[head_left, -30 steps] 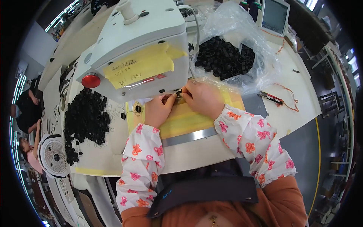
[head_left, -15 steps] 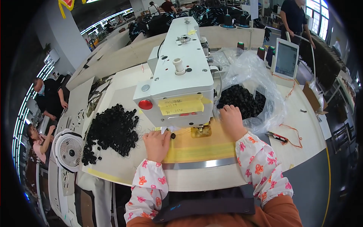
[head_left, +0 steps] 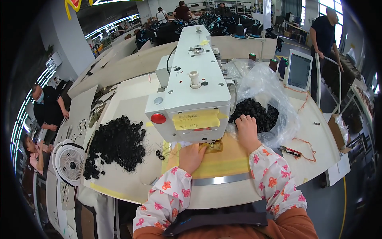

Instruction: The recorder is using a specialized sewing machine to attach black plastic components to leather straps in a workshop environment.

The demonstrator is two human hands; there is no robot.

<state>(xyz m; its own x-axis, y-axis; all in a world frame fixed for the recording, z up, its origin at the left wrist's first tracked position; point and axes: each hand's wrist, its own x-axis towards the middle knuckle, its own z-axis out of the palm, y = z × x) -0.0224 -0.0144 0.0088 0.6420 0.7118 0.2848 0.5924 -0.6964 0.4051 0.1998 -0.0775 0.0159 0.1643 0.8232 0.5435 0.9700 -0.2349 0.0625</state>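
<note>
A white sewing machine [head_left: 193, 91] stands before me. My left hand [head_left: 191, 157] is just left of its needle area, fingers closed under the front of the head, thumb pointing toward the needle plate [head_left: 215, 146]; what they hold is hidden. My right hand [head_left: 248, 133] rests at the near edge of a clear plastic bag [head_left: 284, 107], slightly bent fingers touching the heap of small black loops [head_left: 256, 113] in it. Left of the machine lies a large pile of black loops [head_left: 119, 143] with loose threads. A few single loops [head_left: 159, 154] lie left of my left hand.
Red-and-black thread snips [head_left: 291, 151] with an orange cord lie right of my right forearm. A tablet-like screen [head_left: 299, 69] and thread cones [head_left: 273, 65] stand behind the bag. At the left edge is a white fan [head_left: 71, 162]. Other people work around the room.
My left hand has moved right toward the needle, leaving a few loops to its left. My right hand stays by the bag, its fingers still at the loops. The whole view has shifted slightly.
</note>
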